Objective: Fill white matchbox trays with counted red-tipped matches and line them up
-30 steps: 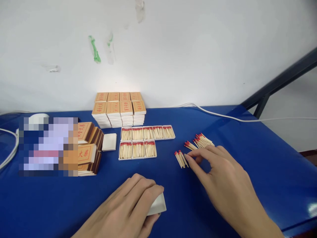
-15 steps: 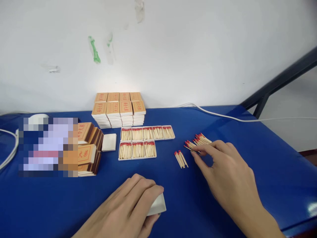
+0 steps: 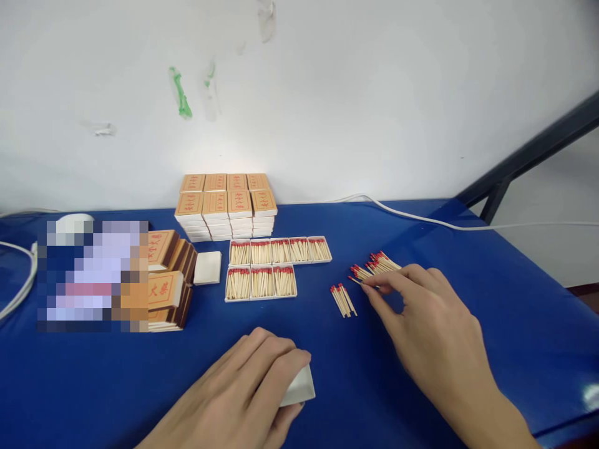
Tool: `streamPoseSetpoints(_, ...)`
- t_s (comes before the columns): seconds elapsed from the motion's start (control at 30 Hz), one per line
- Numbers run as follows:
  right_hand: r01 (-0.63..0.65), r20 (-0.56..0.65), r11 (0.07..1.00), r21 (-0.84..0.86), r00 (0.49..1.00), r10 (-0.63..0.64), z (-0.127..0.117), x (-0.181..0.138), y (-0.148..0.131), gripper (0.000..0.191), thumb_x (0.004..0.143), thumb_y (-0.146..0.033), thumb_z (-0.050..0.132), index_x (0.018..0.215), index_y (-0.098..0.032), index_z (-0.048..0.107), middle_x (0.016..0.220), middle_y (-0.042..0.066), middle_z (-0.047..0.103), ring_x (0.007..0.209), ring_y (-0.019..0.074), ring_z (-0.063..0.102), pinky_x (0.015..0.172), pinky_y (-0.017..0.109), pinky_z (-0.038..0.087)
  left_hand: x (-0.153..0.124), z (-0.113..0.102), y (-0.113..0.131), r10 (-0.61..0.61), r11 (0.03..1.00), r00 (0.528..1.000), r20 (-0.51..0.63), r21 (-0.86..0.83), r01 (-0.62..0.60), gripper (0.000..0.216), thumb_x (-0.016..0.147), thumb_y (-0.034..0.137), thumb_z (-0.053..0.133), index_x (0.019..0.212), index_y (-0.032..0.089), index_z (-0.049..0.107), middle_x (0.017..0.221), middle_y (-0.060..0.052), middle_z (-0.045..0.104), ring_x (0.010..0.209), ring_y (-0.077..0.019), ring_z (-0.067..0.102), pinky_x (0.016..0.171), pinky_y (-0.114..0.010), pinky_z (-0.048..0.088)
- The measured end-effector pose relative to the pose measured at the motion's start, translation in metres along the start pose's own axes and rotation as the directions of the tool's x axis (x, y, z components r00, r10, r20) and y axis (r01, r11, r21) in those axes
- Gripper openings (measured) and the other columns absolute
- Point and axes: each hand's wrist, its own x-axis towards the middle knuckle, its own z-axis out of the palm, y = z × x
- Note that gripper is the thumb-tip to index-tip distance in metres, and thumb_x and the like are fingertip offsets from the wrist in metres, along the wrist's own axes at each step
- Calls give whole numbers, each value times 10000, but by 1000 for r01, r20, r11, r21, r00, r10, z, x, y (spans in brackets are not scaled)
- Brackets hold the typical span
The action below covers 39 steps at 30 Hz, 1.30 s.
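My left hand (image 3: 248, 390) lies curled over a small white tray (image 3: 300, 386) near the front of the blue table (image 3: 468, 262), gripping it. My right hand (image 3: 428, 327) reaches forward, thumb and forefinger pinched at the near edge of a loose pile of red-tipped matches (image 3: 374, 267). A smaller bundle of matches (image 3: 343, 299) lies just left of those fingertips. Whether a match is between the fingers I cannot make out.
Two rows of filled white match trays (image 3: 271, 265) sit in the middle. Stacks of orange matchboxes (image 3: 227, 206) stand by the wall, more orange sleeves (image 3: 166, 280) and an empty white tray (image 3: 208, 267) to the left. A white cable (image 3: 421, 218) runs along the back.
My right hand has drawn away from the small bundle and moved up to the larger pile, fingers closing at its edge. The left hand has stayed on the white tray.
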Motion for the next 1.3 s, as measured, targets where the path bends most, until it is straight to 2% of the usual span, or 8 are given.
streamPoseSetpoints(0.33, 47, -37, 997, -55, 998, -49, 0, 1, 0, 410, 1177, -443, 507, 1056, -253, 849, 967, 91, 754, 942, 300, 656, 510, 327, 385, 1, 1, 3, 14, 1000, 1000, -3, 13, -14, 240, 1188, 168, 465, 1356, 191, 634, 1204, -61, 838, 1093, -224, 851, 1018, -363, 720)
streamPoseSetpoints(0.53, 48, -64, 998, -30, 997, -50, 0, 3, -1, 425, 1186, -468, 500, 1049, -262, 845, 974, 76, 755, 926, 290, 662, 516, 329, 399, 3, 2, 1, 3, 1000, 1000, 0, 23, -3, 241, 1192, 179, 472, 1365, 197, 637, 1204, -51, 839, 1101, -215, 853, 1048, -363, 711)
streamPoseSetpoints(0.67, 59, -82, 996, -64, 995, -65, -1, 3, -2, 417, 1185, -433, 498, 1081, -271, 868, 951, 75, 744, 906, 288, 651, 494, 315, 366, 2, 1, 1, 4, 1000, 1000, -10, 28, -3, 259, 1194, 171, 458, 1380, 195, 636, 1220, -53, 840, 1116, -215, 852, 1066, -364, 702)
streamPoseSetpoints(1.03, 64, -25, 995, -80, 998, -66, -1, 3, 0, 402, 1166, -391, 502, 1017, -252, 848, 958, 92, 746, 931, 301, 635, 500, 327, 367, -1, -1, 0, -3, 1000, 1000, 7, 5, 3, 247, 1181, 161, 484, 1374, 191, 636, 1218, -58, 834, 1101, -217, 850, 1026, -346, 713)
streamPoseSetpoints(1.3, 24, 11, 1000, -8, 1000, -24, -4, 4, 2, 469, 1178, -515, 458, 957, -249, 775, 965, 107, 751, 939, 318, 643, 487, 320, 357, -2, -2, 3, 14, 1000, 1000, 9, 26, -14, 249, 1185, 171, 484, 1385, 183, 632, 1224, -59, 836, 1114, -241, 851, 1055, -419, 714)
